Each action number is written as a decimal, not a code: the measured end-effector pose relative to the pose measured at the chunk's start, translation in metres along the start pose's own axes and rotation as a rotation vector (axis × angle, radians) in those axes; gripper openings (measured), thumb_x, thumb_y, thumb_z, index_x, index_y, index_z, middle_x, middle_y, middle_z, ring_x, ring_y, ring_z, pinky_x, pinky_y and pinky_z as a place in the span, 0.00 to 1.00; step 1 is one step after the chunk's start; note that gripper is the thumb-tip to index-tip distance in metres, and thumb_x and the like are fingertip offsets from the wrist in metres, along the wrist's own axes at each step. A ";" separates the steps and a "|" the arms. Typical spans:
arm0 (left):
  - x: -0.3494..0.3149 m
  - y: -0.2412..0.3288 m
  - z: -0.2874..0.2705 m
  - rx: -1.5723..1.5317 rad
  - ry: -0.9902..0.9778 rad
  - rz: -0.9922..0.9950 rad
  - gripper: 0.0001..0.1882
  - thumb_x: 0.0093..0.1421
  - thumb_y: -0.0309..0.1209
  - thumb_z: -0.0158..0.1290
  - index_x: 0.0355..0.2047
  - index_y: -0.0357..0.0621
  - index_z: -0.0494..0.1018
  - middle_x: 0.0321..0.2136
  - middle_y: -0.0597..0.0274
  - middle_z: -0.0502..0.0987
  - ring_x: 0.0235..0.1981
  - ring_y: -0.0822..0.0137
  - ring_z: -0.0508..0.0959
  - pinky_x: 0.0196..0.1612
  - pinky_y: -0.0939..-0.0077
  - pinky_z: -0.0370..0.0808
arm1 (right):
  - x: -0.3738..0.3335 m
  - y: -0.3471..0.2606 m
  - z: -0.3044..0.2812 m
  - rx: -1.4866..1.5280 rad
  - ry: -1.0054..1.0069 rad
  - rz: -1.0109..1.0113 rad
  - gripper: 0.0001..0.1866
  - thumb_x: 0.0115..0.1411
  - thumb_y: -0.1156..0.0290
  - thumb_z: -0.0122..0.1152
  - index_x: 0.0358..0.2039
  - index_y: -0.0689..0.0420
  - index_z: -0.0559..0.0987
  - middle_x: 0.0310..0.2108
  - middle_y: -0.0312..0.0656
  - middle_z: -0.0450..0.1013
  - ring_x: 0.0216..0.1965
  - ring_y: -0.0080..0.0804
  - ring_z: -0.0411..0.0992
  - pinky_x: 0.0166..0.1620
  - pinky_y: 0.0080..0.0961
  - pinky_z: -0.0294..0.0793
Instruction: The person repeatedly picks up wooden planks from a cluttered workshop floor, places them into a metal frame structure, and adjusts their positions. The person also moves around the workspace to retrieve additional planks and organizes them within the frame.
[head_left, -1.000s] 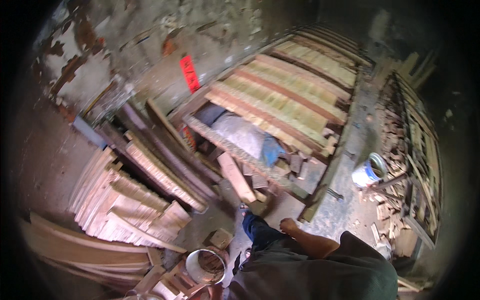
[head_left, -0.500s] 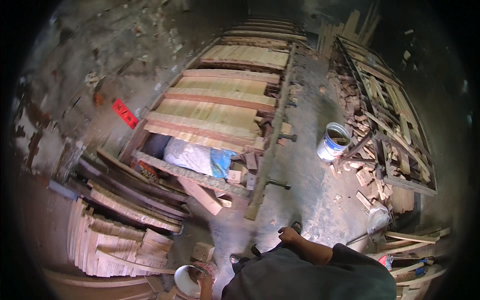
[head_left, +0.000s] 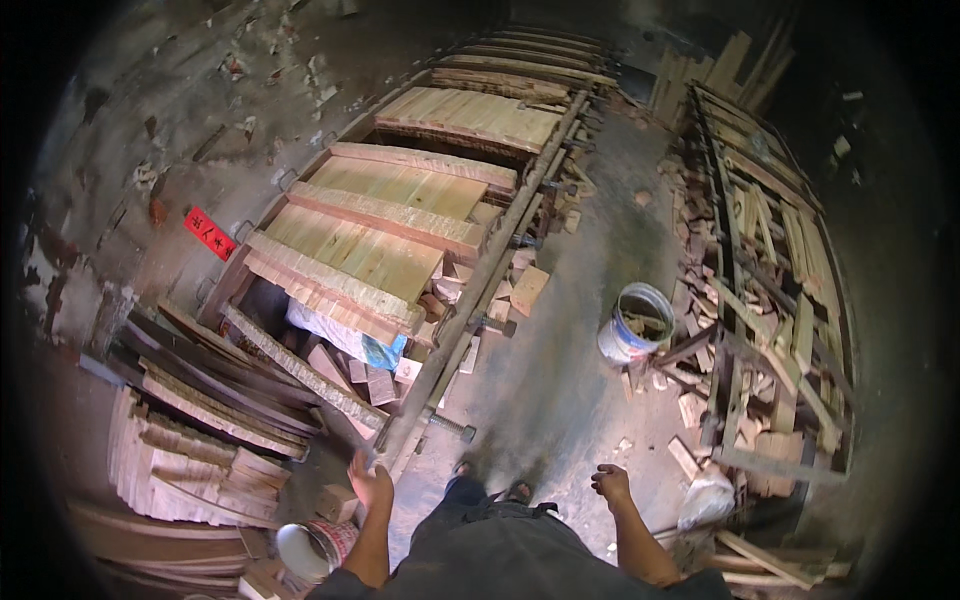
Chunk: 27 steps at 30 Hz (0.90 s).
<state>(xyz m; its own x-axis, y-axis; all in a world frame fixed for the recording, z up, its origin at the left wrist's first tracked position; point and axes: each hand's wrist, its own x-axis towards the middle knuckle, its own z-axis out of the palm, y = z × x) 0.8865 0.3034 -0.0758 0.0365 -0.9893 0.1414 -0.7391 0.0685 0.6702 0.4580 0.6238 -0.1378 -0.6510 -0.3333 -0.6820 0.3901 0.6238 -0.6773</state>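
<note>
My left hand [head_left: 372,484] is at the near end of a long side rail [head_left: 432,372], its fingers apart. I cannot tell whether it touches the rail. The rail edges a low frame carrying pale wooden boards [head_left: 360,245] with rough-edged strips across them. Out to the right, my right hand [head_left: 611,484] hangs over the floor, fingers curled in, and I see nothing in it. Beside my left forearm stands a bucket [head_left: 300,552] with a white inside. Large bolts [head_left: 452,428] stick out from the rail.
Curved planks [head_left: 215,415] and stacked wood pieces [head_left: 185,468] lie at the left. A white-and-blue bucket [head_left: 636,328] holding scraps stands on the floor at right, beside a second frame [head_left: 722,300] heaped with offcuts. A red paper strip [head_left: 209,233] marks the left wall.
My left hand has left the bucket by my side and come up to the rail's end. My right hand has moved from my waist out to the right. The view has turned.
</note>
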 end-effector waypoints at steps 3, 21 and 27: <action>0.063 0.079 0.044 -0.094 -0.039 0.009 0.29 0.51 0.21 0.54 0.56 0.27 0.69 0.45 0.41 0.77 0.48 0.44 0.75 0.55 0.57 0.70 | 0.031 -0.068 -0.007 0.215 0.045 -0.053 0.22 0.55 0.81 0.59 0.52 0.69 0.74 0.31 0.50 0.79 0.25 0.33 0.77 0.25 0.25 0.74; 0.425 0.414 0.427 -0.941 -0.273 -0.416 0.40 0.54 0.23 0.56 0.67 0.31 0.55 0.25 0.60 0.76 0.26 0.70 0.75 0.30 0.78 0.72 | 0.192 -0.231 -0.104 -0.112 0.056 -0.114 0.17 0.58 0.80 0.58 0.49 0.67 0.77 0.30 0.37 0.76 0.28 0.22 0.71 0.32 0.16 0.68; 0.503 0.454 0.529 -1.086 -0.383 -0.594 0.41 0.55 0.24 0.58 0.67 0.31 0.54 0.22 0.67 0.70 0.16 0.77 0.65 0.17 0.81 0.60 | 0.216 -0.361 -0.080 -0.106 0.013 -0.098 0.16 0.58 0.79 0.59 0.48 0.67 0.77 0.34 0.41 0.79 0.32 0.28 0.75 0.37 0.22 0.73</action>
<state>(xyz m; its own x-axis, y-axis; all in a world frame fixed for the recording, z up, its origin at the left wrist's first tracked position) 0.2133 -0.2315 -0.0855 -0.1583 -0.8657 -0.4749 0.2510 -0.5004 0.8286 0.1239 0.3832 -0.0183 -0.6910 -0.3877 -0.6100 0.2537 0.6602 -0.7070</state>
